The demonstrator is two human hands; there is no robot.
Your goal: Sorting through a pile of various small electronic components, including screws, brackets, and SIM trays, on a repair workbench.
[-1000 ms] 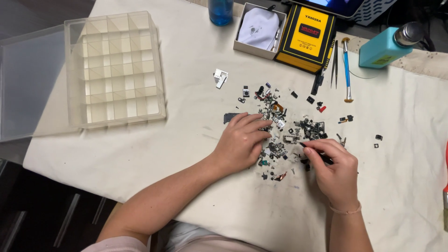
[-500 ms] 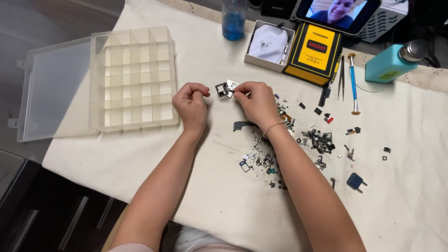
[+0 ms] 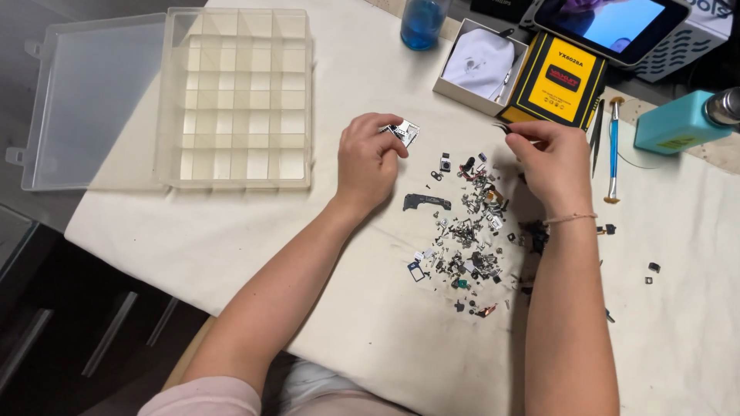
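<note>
My left hand (image 3: 370,158) pinches a small silver metal part (image 3: 405,132) just above the white cloth-covered table (image 3: 231,231). My right hand (image 3: 556,163) is to the right of it, near the yellow-and-black box (image 3: 559,81). Its fingers are closed on thin dark tweezers (image 3: 506,129) whose tip points left. Between and below the hands lies a scattered pile of several tiny electronic parts (image 3: 470,231), with a flat black bracket (image 3: 426,202) at its left edge.
A clear compartment box (image 3: 235,100) with its lid (image 3: 85,100) open lies at the left. At the back stand a blue bottle (image 3: 422,19), a white box with a cloth (image 3: 479,65) and a tablet (image 3: 609,23). A teal dispenser (image 3: 678,123) and a blue-handled screwdriver (image 3: 613,146) are at the right.
The hands were together over the parts, then both at the silver part. Now my right hand has moved off to the right, while my left hand keeps the part.
</note>
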